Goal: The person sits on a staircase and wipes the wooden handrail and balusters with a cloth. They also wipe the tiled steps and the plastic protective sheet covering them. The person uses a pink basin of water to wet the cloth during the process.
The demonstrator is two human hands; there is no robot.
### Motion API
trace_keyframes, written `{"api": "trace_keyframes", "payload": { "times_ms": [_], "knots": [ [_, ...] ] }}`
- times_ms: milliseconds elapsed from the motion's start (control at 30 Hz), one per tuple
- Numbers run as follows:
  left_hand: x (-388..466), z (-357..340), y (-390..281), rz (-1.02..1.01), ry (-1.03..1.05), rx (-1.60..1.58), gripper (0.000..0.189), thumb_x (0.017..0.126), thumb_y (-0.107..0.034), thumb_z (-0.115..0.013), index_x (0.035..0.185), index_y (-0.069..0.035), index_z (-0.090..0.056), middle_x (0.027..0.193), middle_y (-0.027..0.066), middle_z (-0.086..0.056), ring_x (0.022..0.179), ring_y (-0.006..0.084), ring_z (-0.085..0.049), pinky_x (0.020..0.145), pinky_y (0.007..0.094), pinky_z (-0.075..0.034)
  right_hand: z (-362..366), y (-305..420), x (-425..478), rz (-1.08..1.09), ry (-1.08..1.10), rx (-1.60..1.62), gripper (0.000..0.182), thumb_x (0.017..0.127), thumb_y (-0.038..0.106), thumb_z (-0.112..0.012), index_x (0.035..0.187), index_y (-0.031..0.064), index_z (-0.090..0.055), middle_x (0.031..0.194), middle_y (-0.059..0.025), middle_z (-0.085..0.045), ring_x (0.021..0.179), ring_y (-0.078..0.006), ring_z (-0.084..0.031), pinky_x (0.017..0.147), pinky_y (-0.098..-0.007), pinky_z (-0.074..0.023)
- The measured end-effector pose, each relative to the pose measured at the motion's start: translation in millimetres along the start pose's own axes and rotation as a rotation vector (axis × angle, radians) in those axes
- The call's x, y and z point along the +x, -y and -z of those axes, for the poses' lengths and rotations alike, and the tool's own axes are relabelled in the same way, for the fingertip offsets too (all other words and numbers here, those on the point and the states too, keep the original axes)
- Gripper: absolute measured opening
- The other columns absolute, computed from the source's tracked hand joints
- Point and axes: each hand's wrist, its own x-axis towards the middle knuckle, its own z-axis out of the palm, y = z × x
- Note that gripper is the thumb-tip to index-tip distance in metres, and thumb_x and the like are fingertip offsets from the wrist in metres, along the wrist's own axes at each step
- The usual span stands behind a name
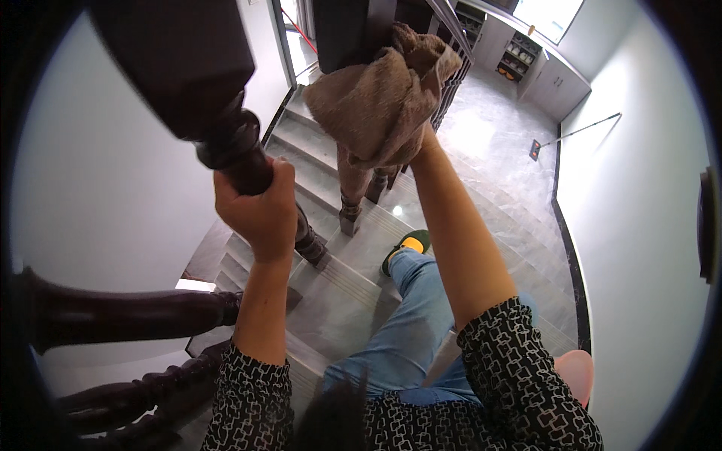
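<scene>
My left hand (256,208) grips a turned, dark wooden baluster (240,141) of the stair railing, just below its carved ring. Ahead and to the right, my right hand (423,147) holds a crumpled brown towel (378,101). The cloth covers most of that hand and hides its fingers. Behind the towel is a dark wooden railing post (347,34), partly hidden by it. Another baluster (351,211) stands under the cloth, its foot on a step.
Grey marble stairs (333,299) lie below me, and my shoe (406,248) rests on one. More balusters (135,315) stand at left. A long-handled mop (535,149) leans on the right wall. Shoe cabinets (496,42) line the far wall. A pink rounded object (575,372) is beside my right sleeve.
</scene>
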Motion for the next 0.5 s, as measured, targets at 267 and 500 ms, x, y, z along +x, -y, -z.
{"api": "trace_keyframes", "payload": {
  "times_ms": [267,500],
  "knots": [
    [-1,-2,-6,0.008,-0.084,0.027,0.027,0.073,0.002,-0.069,0.096,0.0,-0.056,0.08,0.0044,-0.061,0.07,0.0097,-0.059,0.068,0.0212,-0.05,62,-118,-31,-0.488,-0.246,0.592,0.044,0.099,0.038,-0.04,0.133,0.0114,-0.046,0.132,-0.0098,-0.052,0.12,-0.025,-0.049,0.105,-0.0368,-0.038],
    [-2,-8,-11,0.014,-0.062,-0.003,0.024,0.074,0.002,-0.065,0.096,0.002,-0.054,0.082,0.0072,-0.058,0.066,0.0154,-0.059,0.07,0.0293,-0.052,139,-252,-115,-0.487,-0.442,0.242,0.038,0.098,0.031,-0.038,0.13,0.0124,-0.048,0.133,-0.0094,-0.05,0.123,-0.0236,-0.045,0.104,-0.0346,-0.0363]
  ]
}}
